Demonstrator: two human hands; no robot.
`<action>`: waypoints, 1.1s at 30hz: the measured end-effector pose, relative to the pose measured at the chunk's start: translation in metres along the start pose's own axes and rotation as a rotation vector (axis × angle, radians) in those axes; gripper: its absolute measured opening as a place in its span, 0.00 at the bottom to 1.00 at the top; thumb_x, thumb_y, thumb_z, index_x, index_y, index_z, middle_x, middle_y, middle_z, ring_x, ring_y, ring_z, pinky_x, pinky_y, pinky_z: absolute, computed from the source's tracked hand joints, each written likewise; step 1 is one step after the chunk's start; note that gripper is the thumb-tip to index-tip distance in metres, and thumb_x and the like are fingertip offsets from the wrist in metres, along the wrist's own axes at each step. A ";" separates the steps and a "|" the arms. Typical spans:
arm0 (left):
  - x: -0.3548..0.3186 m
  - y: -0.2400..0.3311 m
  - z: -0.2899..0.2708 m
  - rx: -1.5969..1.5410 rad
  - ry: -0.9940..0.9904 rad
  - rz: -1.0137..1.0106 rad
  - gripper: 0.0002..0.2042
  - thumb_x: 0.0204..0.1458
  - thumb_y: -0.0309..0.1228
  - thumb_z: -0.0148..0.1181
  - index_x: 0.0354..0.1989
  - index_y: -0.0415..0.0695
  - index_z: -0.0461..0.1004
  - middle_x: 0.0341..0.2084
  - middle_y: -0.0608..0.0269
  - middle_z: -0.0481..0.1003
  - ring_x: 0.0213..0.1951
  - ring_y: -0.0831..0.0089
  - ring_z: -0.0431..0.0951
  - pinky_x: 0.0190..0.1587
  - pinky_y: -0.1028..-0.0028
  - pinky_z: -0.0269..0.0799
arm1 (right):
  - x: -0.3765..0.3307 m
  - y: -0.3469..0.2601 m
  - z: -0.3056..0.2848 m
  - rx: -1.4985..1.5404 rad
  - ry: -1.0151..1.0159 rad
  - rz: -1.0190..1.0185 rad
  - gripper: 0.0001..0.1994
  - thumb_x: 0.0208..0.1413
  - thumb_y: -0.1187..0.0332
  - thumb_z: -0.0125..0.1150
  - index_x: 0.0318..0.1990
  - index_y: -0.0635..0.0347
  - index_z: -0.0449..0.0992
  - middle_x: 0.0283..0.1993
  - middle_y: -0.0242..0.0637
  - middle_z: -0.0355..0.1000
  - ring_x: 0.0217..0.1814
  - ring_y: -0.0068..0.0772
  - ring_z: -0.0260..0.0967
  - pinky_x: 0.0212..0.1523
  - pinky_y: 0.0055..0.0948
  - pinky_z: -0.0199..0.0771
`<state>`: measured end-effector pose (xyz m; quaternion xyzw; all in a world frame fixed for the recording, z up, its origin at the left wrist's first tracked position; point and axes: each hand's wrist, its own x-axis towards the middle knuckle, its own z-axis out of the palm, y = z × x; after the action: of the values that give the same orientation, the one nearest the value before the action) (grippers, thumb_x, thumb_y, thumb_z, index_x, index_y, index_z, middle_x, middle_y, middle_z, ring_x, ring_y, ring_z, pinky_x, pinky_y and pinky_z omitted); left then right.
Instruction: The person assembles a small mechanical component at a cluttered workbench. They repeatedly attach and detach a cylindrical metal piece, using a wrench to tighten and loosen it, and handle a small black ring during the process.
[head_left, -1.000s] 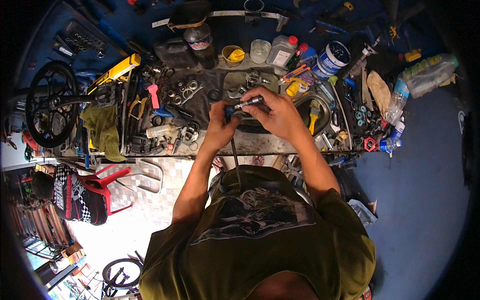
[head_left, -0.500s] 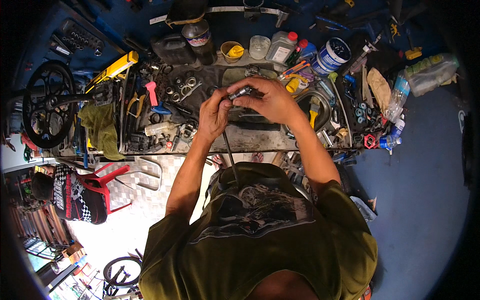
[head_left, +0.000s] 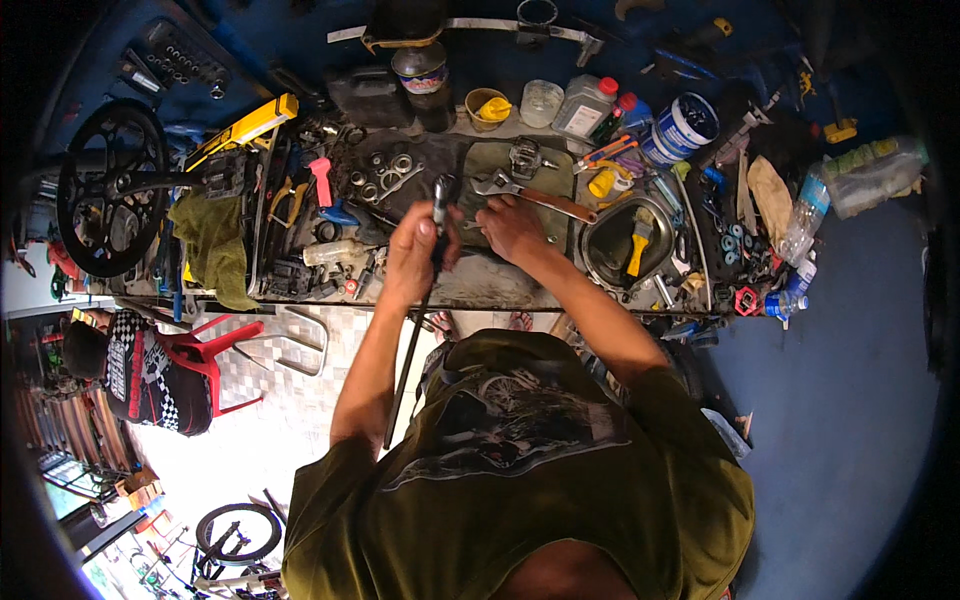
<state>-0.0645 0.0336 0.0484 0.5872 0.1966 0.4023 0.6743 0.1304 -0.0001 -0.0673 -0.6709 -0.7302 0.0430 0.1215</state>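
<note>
My left hand (head_left: 408,258) is closed around a long dark bar with a shiny metal drive head (head_left: 440,192), which looks like a socket wrench. Its head points away from me, and the bar slants down past the bench edge toward my lap. My right hand (head_left: 515,230) rests low over the dark mat, fingers bent and pressed together at the tips; what they hold, if anything, is hidden. Just beyond it lies an adjustable wrench (head_left: 535,195) with a brown handle. A bicycle pedal (head_left: 528,158) sits further back on the mat.
Right of my hands a metal basin (head_left: 630,245) holds a yellow-handled brush (head_left: 638,245). Bottles, a white-and-blue tub (head_left: 682,128) and loose tools crowd the bench's back. At left are metal rings, pliers (head_left: 288,198), a green rag (head_left: 212,245) and a crankset (head_left: 113,187). A person sits behind the bench's left.
My hands have parted. The left has drawn the bar upright and its lower end has swung left; the right has left the shiny head and come down to the mat, uncovering the adjustable wrench.
</note>
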 end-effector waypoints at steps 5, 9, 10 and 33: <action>-0.028 0.001 0.013 -0.100 -0.049 -0.048 0.19 0.69 0.46 0.42 0.48 0.40 0.68 0.24 0.66 0.67 0.26 0.79 0.66 0.29 0.78 0.62 | 0.002 0.002 0.000 0.019 0.140 -0.057 0.11 0.49 0.67 0.60 0.39 0.59 0.74 0.40 0.43 0.72 0.49 0.48 0.71 0.49 0.48 0.73; -0.032 0.004 0.021 -0.033 -0.019 -0.009 0.18 0.69 0.44 0.43 0.47 0.40 0.68 0.32 0.65 0.69 0.29 0.79 0.65 0.35 0.76 0.63 | 0.004 -0.002 -0.005 0.010 0.144 -0.003 0.13 0.48 0.67 0.61 0.41 0.60 0.72 0.38 0.44 0.72 0.43 0.50 0.73 0.46 0.48 0.74; -0.033 -0.002 0.019 -0.062 -0.031 -0.005 0.18 0.69 0.45 0.43 0.47 0.40 0.68 0.33 0.65 0.70 0.29 0.79 0.65 0.35 0.76 0.63 | 0.004 -0.001 -0.005 -0.003 0.132 0.028 0.13 0.48 0.67 0.60 0.41 0.59 0.72 0.37 0.44 0.72 0.41 0.50 0.73 0.45 0.48 0.74; -0.028 0.004 0.043 0.099 -0.057 -0.035 0.14 0.69 0.39 0.46 0.42 0.39 0.69 0.23 0.73 0.61 0.27 0.83 0.59 0.31 0.80 0.57 | -0.042 -0.004 -0.171 1.191 0.052 0.251 0.10 0.67 0.67 0.55 0.47 0.65 0.71 0.37 0.30 0.72 0.38 0.17 0.67 0.39 0.22 0.68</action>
<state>-0.0509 -0.0149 0.0565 0.6275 0.2072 0.3633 0.6567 0.1701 -0.0593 0.0936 -0.5694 -0.4928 0.4419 0.4876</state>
